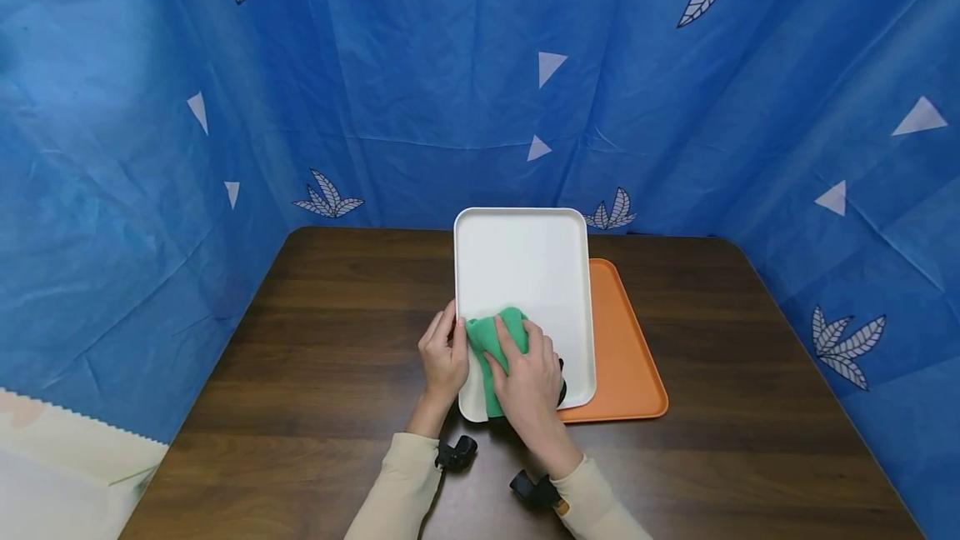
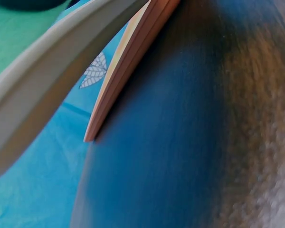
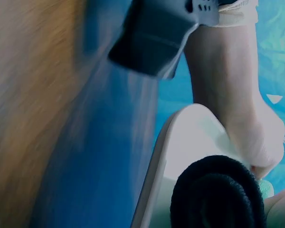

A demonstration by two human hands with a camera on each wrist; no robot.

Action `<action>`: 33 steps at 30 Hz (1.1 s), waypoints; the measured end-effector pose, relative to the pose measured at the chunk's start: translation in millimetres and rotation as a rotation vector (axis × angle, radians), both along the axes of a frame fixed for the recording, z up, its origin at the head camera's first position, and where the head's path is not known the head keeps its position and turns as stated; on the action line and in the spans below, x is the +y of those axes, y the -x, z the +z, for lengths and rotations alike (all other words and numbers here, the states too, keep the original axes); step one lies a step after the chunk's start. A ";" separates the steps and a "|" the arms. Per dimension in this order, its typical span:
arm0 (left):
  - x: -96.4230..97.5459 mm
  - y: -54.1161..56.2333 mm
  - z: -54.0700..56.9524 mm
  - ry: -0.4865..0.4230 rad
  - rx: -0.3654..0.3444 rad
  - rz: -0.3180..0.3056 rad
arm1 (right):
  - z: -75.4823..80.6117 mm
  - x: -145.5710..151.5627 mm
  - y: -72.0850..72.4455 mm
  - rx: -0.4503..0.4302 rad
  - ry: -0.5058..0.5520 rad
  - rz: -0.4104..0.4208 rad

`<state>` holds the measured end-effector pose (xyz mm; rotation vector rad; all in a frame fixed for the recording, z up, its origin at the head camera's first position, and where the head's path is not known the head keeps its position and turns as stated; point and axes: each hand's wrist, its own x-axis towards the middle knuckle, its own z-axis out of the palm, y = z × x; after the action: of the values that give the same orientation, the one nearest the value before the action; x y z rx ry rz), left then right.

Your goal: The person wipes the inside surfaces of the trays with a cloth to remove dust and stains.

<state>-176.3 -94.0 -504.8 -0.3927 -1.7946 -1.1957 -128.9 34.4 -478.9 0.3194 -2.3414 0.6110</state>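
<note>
A white rectangular tray [image 1: 525, 265] is raised at an angle over the table, its inner face turned up. My left hand [image 1: 444, 361] grips its left rim, with the thumb along the edge. Bunched on the lower part of the tray is a green cloth [image 1: 487, 340]. My right hand [image 1: 528, 377] lies over this cloth, holding it against the tray's surface with spread, bent fingers. A black fuzzy fold [image 3: 218, 190] sticks out from under the right palm. Part of the cloth is hidden by that hand.
An orange tray [image 1: 622, 348] lies flat on the brown wooden table [image 1: 337, 340], partly covered by the white one. A blue patterned curtain [image 1: 450, 65] hangs behind and at both sides. At the lower left is a pale sheet [image 1: 60, 465].
</note>
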 end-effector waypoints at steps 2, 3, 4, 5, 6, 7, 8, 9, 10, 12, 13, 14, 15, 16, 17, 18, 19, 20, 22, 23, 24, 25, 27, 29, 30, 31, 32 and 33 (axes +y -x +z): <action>0.8 -0.1 0.0 -0.002 -0.004 -0.001 | -0.7 4.7 0.0 0.001 -0.006 0.000; 1.1 0.2 -0.1 -0.002 -0.007 0.000 | -1.1 6.9 0.2 0.000 -0.009 -0.003; 1.2 0.4 -0.1 -0.002 -0.009 0.002 | -1.0 9.1 0.1 -0.006 -0.012 -0.007; 1.4 0.6 0.0 -0.001 -0.008 0.003 | -1.4 11.2 0.4 -0.009 -0.013 -0.010; 1.5 0.5 0.3 -0.001 -0.008 0.002 | -1.6 13.4 0.5 -0.015 -0.012 -0.017; 1.6 0.3 0.7 -0.002 -0.010 0.001 | -1.9 15.7 0.6 -0.022 -0.008 -0.023; 1.6 0.2 0.9 -0.002 -0.010 -0.001 | -2.3 17.9 0.8 -0.027 -0.005 -0.028; 1.8 0.1 1.3 -0.001 -0.007 0.000 | -2.6 20.2 0.9 -0.032 0.000 -0.033; 1.8 -0.1 1.4 -0.002 -0.004 -0.001 | -2.9 22.5 1.1 -0.037 0.006 -0.038; 1.8 -0.2 1.8 -0.004 0.002 0.001 | -3.7 27.2 1.4 -0.046 0.018 -0.048; 1.9 -0.1 1.9 -0.007 0.003 0.001 | -3.9 29.5 1.7 -0.050 0.024 -0.053; 2.0 -0.1 2.0 -0.007 0.007 0.004 | -4.0 31.8 2.0 -0.054 0.030 -0.059; 2.0 0.0 2.1 -0.008 0.009 0.008 | -4.7 34.2 2.5 -0.057 0.035 -0.065; 2.1 0.1 2.3 -0.007 0.012 0.010 | -4.8 36.4 3.0 -0.062 0.040 -0.070; 2.1 0.2 2.4 -0.005 0.013 0.014 | -5.0 38.5 3.5 -0.068 0.044 -0.077; 2.1 0.3 2.4 -0.004 0.014 0.016 | -5.0 40.5 4.0 -0.075 0.049 -0.083; 2.2 0.3 2.5 -0.003 0.015 0.017 | -5.2 42.6 4.5 -0.080 0.053 -0.091; 2.2 0.4 2.3 0.002 0.017 0.020 | -5.4 44.4 5.0 -0.087 0.056 -0.097; 2.1 0.4 2.1 0.006 0.021 0.020 | -5.3 47.7 5.6 -0.105 0.061 -0.109; 2.0 0.4 1.8 0.007 0.020 0.019 | -5.4 49.2 5.8 -0.114 0.064 -0.114; 1.9 0.3 1.8 0.008 0.021 0.017 | -5.6 50.7 6.0 -0.124 0.066 -0.120; 1.7 0.3 1.8 0.009 0.021 0.015 | -6.0 52.0 6.2 -0.134 0.068 -0.125; 1.2 0.1 1.9 0.011 0.019 0.012 | -6.3 54.8 6.4 -0.154 0.076 -0.137; 0.8 0.0 2.1 0.013 0.017 0.006 | -7.2 57.4 6.7 -0.169 0.088 -0.149; 0.6 -0.1 2.3 0.015 0.016 0.003 | -7.7 58.7 6.9 -0.176 0.094 -0.156; 0.5 -0.3 2.3 0.014 0.010 0.001 | -7.9 59.9 6.9 -0.182 0.101 -0.161; 0.2 -0.2 1.9 0.015 0.007 0.001 | -7.8 60.9 6.7 -0.190 0.107 -0.166; 0.1 -0.3 1.9 0.016 0.001 0.001 | -8.0 61.7 6.5 -0.198 0.114 -0.171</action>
<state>-176.0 -93.9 -503.0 -0.4014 -1.8041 -1.1807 -135.5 96.0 -486.9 0.0059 -2.4771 0.7155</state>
